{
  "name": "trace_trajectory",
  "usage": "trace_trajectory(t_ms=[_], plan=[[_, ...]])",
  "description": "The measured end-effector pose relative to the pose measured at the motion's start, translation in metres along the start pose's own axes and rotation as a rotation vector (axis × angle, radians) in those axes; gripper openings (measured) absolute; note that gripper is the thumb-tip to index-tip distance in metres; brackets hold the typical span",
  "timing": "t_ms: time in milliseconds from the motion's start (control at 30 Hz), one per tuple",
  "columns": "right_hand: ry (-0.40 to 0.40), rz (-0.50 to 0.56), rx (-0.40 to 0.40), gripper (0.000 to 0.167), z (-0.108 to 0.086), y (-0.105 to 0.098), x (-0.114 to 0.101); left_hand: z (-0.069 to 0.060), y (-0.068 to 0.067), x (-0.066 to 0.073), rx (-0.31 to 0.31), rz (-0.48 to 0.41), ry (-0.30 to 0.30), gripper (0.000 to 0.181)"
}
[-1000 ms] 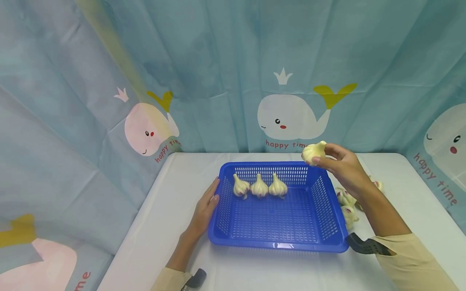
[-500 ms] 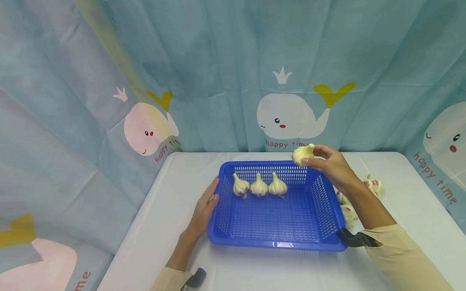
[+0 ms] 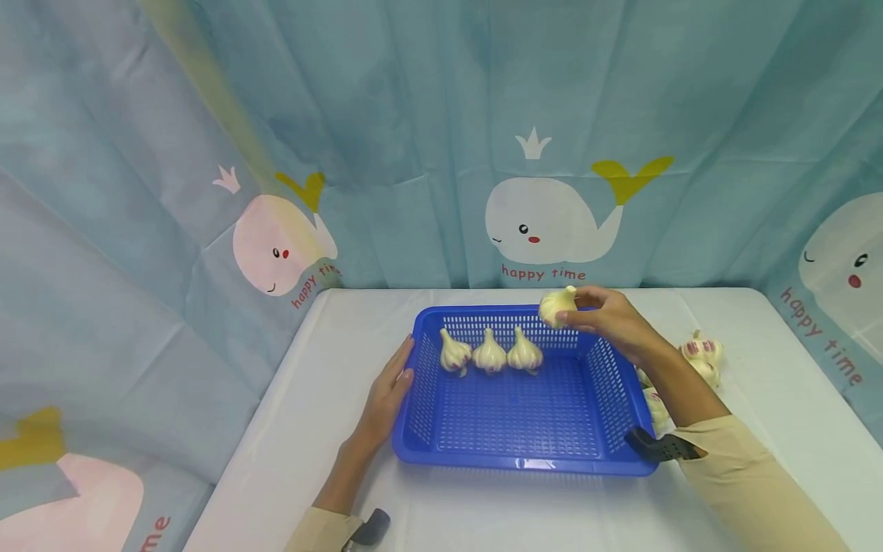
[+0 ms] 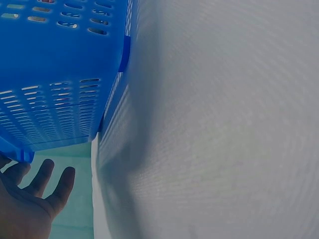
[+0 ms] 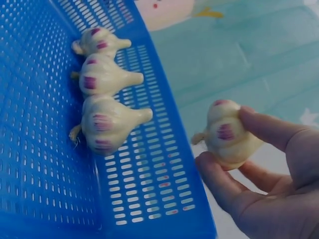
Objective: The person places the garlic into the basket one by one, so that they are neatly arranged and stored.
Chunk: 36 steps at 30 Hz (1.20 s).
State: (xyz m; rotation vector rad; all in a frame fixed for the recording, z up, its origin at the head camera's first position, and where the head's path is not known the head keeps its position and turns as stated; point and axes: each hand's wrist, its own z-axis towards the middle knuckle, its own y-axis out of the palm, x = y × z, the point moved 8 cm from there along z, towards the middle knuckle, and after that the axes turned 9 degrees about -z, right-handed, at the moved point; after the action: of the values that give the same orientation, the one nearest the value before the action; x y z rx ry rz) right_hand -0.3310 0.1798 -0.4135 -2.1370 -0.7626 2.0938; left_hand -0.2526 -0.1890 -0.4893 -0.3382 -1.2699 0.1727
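Note:
A blue plastic basket holds three garlic bulbs in a row along its far wall: a left bulb, a middle one and a right one. My right hand pinches another garlic bulb between thumb and fingers, over the basket's far rim toward the right. In the right wrist view this held bulb shows purple patches and a root tuft. With fingers extended, my left hand rests against the basket's left side; in the left wrist view its fingers touch the rim.
More garlic bulbs lie on the white table right of the basket, partly hidden by the right forearm. A blue curtain printed with whales hangs behind the table and along both sides.
My right hand has carried the garlic bulb left and slightly lower, from beyond the far right corner to over the far rim. The left hand and the basket stay nearly still.

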Motion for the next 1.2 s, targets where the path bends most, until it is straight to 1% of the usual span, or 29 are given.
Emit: trace_trajectory(t_ms=[67, 167, 300, 367, 433, 600, 800, 967, 1200], plan=[[0.011, -0.031, -0.011, 0.072, 0.001, 0.002, 0.002, 0.000, 0.000, 0.001, 0.002, -0.002, 0.005, 0.057], [0.026, -0.069, -0.027, 0.069, 0.002, 0.004, 0.004, 0.001, -0.001, 0.001, 0.004, -0.001, 0.007, 0.057], [0.047, -0.137, -0.049, 0.066, 0.003, 0.008, 0.006, 0.001, -0.001, 0.000, -0.002, 0.003, -0.001, 0.056], [0.063, -0.161, -0.060, 0.067, 0.004, 0.009, 0.007, 0.001, -0.001, 0.000, -0.004, 0.002, -0.006, 0.056], [0.077, -0.171, -0.070, 0.069, 0.004, 0.011, 0.008, 0.001, -0.001, -0.001, -0.007, 0.003, -0.014, 0.056], [0.113, -0.189, -0.085, 0.073, 0.007, 0.015, 0.010, 0.000, 0.000, -0.002, -0.008, 0.002, -0.011, 0.057], [0.144, -0.218, -0.094, 0.073, 0.007, 0.018, 0.011, 0.000, 0.001, 0.001, -0.008, -0.008, 0.008, 0.057], [0.176, -0.210, -0.102, 0.074, 0.007, 0.021, 0.014, 0.000, 0.000, 0.001, -0.012, -0.010, -0.011, 0.057], [0.206, -0.245, -0.122, 0.073, 0.007, 0.026, 0.017, 0.001, 0.000, 0.001, -0.009, -0.016, -0.002, 0.056]])
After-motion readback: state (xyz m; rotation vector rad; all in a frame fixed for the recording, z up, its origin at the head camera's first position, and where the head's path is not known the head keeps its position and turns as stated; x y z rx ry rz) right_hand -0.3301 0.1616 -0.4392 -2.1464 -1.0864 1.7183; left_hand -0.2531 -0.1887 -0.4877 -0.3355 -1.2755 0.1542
